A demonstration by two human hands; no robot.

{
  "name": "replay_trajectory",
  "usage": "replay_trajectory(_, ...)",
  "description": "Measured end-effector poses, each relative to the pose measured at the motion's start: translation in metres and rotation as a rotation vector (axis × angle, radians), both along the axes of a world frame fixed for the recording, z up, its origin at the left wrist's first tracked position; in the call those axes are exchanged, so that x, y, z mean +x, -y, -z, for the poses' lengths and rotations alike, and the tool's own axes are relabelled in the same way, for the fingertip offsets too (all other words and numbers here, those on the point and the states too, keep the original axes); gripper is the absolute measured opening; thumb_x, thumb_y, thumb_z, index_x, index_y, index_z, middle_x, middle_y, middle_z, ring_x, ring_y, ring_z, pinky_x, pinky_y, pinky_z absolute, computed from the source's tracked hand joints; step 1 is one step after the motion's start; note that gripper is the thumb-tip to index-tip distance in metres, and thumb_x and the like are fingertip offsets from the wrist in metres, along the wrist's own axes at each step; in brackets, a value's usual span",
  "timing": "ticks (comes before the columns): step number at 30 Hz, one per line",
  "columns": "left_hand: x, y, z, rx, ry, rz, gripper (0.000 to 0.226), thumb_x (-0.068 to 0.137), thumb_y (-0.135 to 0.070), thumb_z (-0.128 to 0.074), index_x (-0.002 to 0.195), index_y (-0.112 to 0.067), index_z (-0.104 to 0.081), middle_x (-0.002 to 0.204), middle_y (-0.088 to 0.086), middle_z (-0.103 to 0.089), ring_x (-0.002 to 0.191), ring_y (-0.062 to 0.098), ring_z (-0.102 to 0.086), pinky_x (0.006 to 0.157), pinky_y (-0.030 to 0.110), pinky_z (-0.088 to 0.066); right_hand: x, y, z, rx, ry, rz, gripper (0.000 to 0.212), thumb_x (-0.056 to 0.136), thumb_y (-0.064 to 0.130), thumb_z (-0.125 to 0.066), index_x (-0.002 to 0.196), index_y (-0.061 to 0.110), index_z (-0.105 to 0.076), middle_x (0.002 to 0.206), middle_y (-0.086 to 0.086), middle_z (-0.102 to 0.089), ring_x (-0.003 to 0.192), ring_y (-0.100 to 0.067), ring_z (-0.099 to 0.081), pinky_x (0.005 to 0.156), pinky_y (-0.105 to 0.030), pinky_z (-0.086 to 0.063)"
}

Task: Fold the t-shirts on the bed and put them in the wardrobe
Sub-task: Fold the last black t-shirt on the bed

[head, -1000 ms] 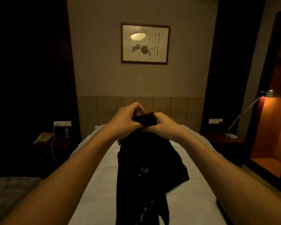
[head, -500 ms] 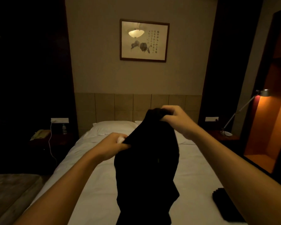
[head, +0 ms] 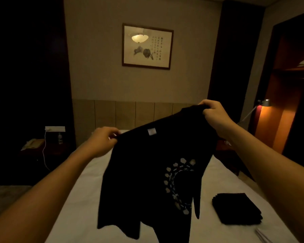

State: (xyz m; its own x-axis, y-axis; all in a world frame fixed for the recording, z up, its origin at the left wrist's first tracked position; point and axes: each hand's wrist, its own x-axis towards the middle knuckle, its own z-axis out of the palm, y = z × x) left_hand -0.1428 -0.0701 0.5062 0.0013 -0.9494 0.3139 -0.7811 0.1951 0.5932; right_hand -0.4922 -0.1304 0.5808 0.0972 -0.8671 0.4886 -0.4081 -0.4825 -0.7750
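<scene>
**A:** Holding question: why is the black t-shirt (head: pixel 147 172) kept up in the air over the bed (head: pixel 77 199) instead of being laid flat?

**B:** Looks like it's being spread out first. The top edge is pinched by the left hand (head: pixel 102 142) at about 9 o'clock and gripped by the right hand (head: pixel 215 114) up at 2 o'clock, fingers on both clamped on the fabric, so the shirt hangs open with the label and the pale print showing. Probably it's stretched like that so the shoulders can be found before it's put down for folding.

**A:** Anything in the way?

**B:** A folded dark garment (head: pixel 237 208) is already parked on the sheet at 4 o'clock, so space has to be kept around it. Some pale thing is seen at the 5 o'clock edge; what it is can't be told. A reading lamp (head: pixel 265 103) is lit at 3 o'clock beside the wardrobe (head: pixel 288 102), a framed picture (head: pixel 147 46) is hung at 12, and a phone (head: pixel 31 143) is sat at 9.
</scene>
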Motion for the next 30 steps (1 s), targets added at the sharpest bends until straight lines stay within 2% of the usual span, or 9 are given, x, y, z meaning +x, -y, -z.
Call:
replay_trajectory(2, -0.010, -0.011, -0.007, 0.031, -0.447, -0.042, 0.026, 0.101, -0.006, -0.048, 0.091, -0.021, -0.066, 0.086, 0.002, -0.064, 0.078, 0.018, -0.059, 0.068, 0.026, -0.043, -0.012, -0.010, -0.003, 0.012, 0.057, -0.021, 0.027, 0.090, -0.008, -0.042, 0.075, 0.012, -0.052, 0.070, -0.007, -0.047, 0.061, -0.018, -0.048, 0.057, -0.030, -0.036)
replay_trajectory(4, -0.030, -0.022, -0.018, 0.052, -0.726, -0.100, 0.029, 0.104, -0.007, -0.040, 0.091, -0.018, -0.063, 0.087, 0.007, -0.058, 0.074, 0.020, -0.054, 0.067, 0.030, -0.041, -0.022, -0.023, -0.004, 0.046, 0.065, -0.067, 0.025, 0.088, -0.006, -0.044, 0.072, 0.013, -0.049, 0.066, -0.004, -0.045, 0.057, -0.015, -0.046, 0.054, -0.028, -0.035)
replay_trajectory(9, -0.082, -0.056, -0.046, -0.120, -0.799, -0.180, 0.030, 0.103, -0.014, -0.037, 0.081, -0.012, -0.057, 0.074, 0.007, -0.050, 0.062, 0.017, -0.047, 0.054, 0.026, -0.038, -0.054, -0.045, -0.012, 0.216, -0.076, -0.288, 0.011, 0.093, 0.021, -0.062, 0.094, 0.011, -0.058, 0.076, -0.002, -0.060, 0.061, -0.012, -0.060, 0.055, -0.021, -0.046)
replay_trajectory(12, -0.102, -0.076, -0.065, -0.372, -0.590, -0.192, 0.032, 0.102, -0.014, -0.044, 0.075, -0.016, -0.060, 0.070, 0.003, -0.055, 0.059, 0.010, -0.049, 0.051, 0.022, -0.039, -0.067, -0.057, -0.014, 0.058, -0.092, -0.286, 0.022, 0.091, 0.025, -0.068, 0.099, 0.006, -0.060, 0.080, -0.004, -0.062, 0.066, -0.013, -0.063, 0.059, -0.024, -0.048)
replay_trajectory(16, -0.118, -0.111, -0.104, -0.598, -0.295, -0.122, 0.032, 0.099, -0.016, -0.051, 0.068, -0.020, -0.061, 0.050, -0.009, -0.055, 0.043, -0.004, -0.049, 0.041, 0.011, -0.034, -0.082, -0.081, -0.032, -0.191, 0.130, -0.266, 0.013, 0.092, 0.021, -0.066, 0.096, 0.011, -0.059, 0.084, -0.003, -0.063, 0.069, -0.012, -0.065, 0.061, -0.022, -0.053)
replay_trajectory(20, -0.126, -0.137, -0.139, -0.691, -0.042, -0.194, 0.040, 0.100, -0.029, -0.047, 0.062, -0.019, -0.056, 0.057, -0.002, -0.054, 0.052, 0.011, -0.050, 0.052, 0.031, -0.035, -0.091, -0.107, -0.057, -0.265, 0.226, -0.295, 0.019, 0.092, 0.020, -0.065, 0.105, 0.010, -0.056, 0.100, -0.006, -0.065, 0.080, -0.015, -0.070, 0.070, -0.026, -0.059)
replay_trajectory(23, -0.118, -0.145, -0.136, -0.558, 0.202, -0.124, 0.039, 0.093, -0.060, -0.042, 0.074, -0.033, -0.063, 0.068, -0.006, -0.063, 0.067, 0.015, -0.062, 0.061, 0.035, -0.045, -0.096, -0.116, -0.057, -0.269, 0.124, -0.255, 0.025, 0.090, 0.022, -0.067, 0.107, 0.007, -0.056, 0.100, -0.007, -0.065, 0.081, -0.018, -0.071, 0.071, -0.030, -0.059)
replay_trajectory(25, -0.110, -0.147, -0.122, -0.431, 0.259, -0.066, 0.053, 0.081, -0.079, -0.044, 0.083, -0.032, -0.068, 0.071, -0.008, -0.067, 0.068, 0.011, -0.066, 0.065, 0.039, -0.052, -0.103, -0.114, -0.042, -0.226, 0.095, -0.228, 0.030, 0.089, 0.022, -0.069, 0.107, 0.002, -0.056, 0.099, -0.010, -0.066, 0.082, -0.023, -0.070, 0.073, -0.035, -0.058)
replay_trajectory(30, -0.100, -0.131, -0.054, -0.201, 0.382, 0.104, 0.049, 0.071, -0.081, -0.061, 0.090, -0.037, -0.066, 0.079, -0.016, -0.069, 0.069, 0.001, -0.067, 0.065, 0.035, -0.056, -0.115, -0.095, 0.027, -0.001, 0.087, -0.299, 0.027, 0.087, 0.021, -0.069, 0.101, 0.000, -0.059, 0.089, -0.014, -0.062, 0.077, -0.025, -0.064, 0.070, -0.035, -0.049)
